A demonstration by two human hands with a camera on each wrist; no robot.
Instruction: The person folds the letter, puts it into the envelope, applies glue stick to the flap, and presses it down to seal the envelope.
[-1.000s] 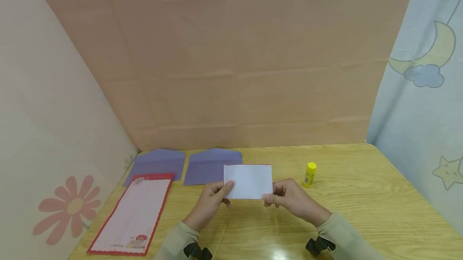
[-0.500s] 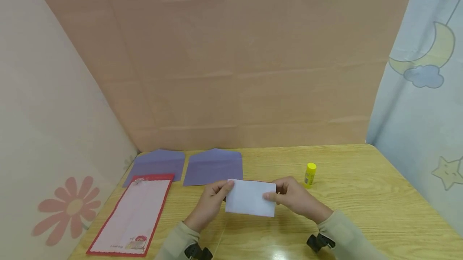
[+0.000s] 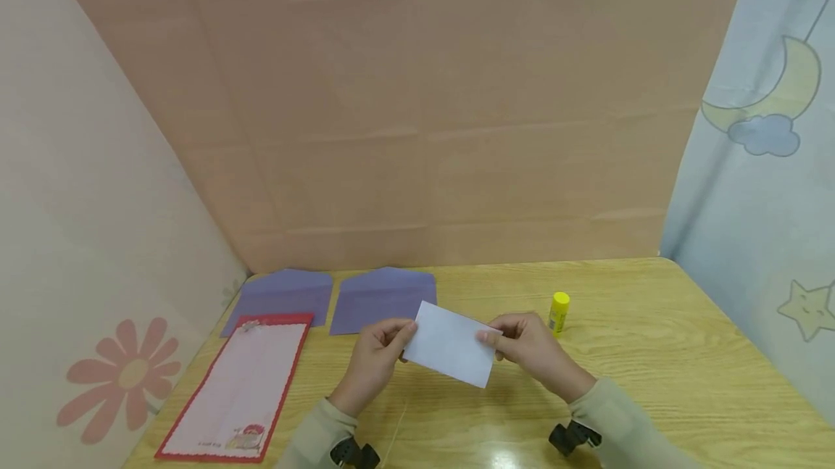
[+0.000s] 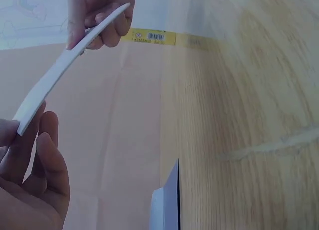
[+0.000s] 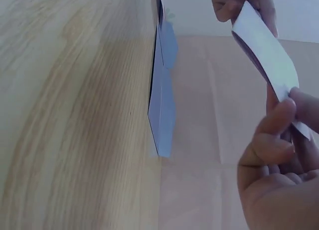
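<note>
A folded sheet of white paper (image 3: 450,346) is held up above the table between both hands, tilted down toward the right in the head view. My left hand (image 3: 373,362) pinches its left edge, thumb on the near face and fingers behind. At the upper right corner, my right hand (image 3: 536,354) pinches it the same way. The right wrist view shows the paper (image 5: 269,53) edge-on, slightly bowed, with a darker layer behind the white one. Most of the fingers behind the paper are hidden in the head view.
Two purple envelopes (image 3: 287,300) (image 3: 381,307) lie at the back left, flaps away from me. A red-bordered letter sheet (image 3: 238,389) lies in front, overlapping the left one. Beyond my right hand stands a yellow glue stick (image 3: 559,311). A paper-covered wall (image 3: 417,128) closes the back.
The folded paper first dropped lower and toward me, then rose a little and turned clockwise. My right thumb has slid up from its bottom corner to its upper right.
</note>
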